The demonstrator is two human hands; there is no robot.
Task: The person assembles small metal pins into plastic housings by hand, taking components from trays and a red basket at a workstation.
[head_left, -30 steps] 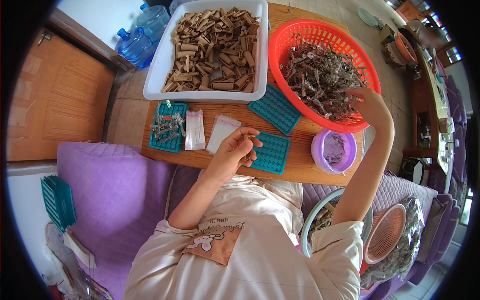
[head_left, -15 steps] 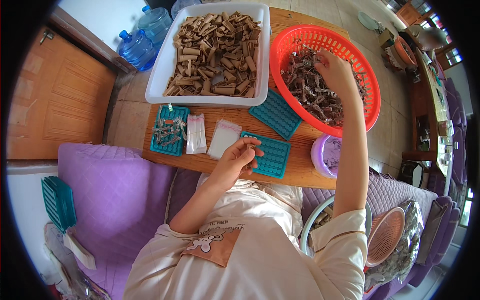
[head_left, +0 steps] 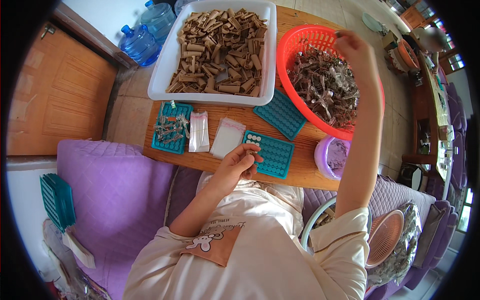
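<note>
My left hand (head_left: 236, 167) is curled closed beside a teal tray of round cavities (head_left: 275, 156). A bit of something brownish shows between its fingers, too covered to name. White discs (head_left: 254, 137) sit in several cavities at that tray's far left corner. Above the red plastic basket (head_left: 364, 129), my right hand (head_left: 356, 50) is raised with its fingers pinched. A small dark bit shows at the fingertips, too small to make out. Crumpled silvery-brown strips (head_left: 325, 85) fill the basket.
A white bin (head_left: 210, 100) heaped with curved brown cardboard pieces (head_left: 230, 50) stands on the wooden table (head_left: 200, 162). Nearby are a second teal tray (head_left: 280, 115), a teal tray with silvery strips (head_left: 172, 145), clear plastic sleeves (head_left: 199, 132) and a purple-lined tub (head_left: 322, 160).
My right hand has risen out of the strips toward the basket's far rim, pinching a small bit. My left hand stays closed in nearly the same place. The view has shifted slightly.
</note>
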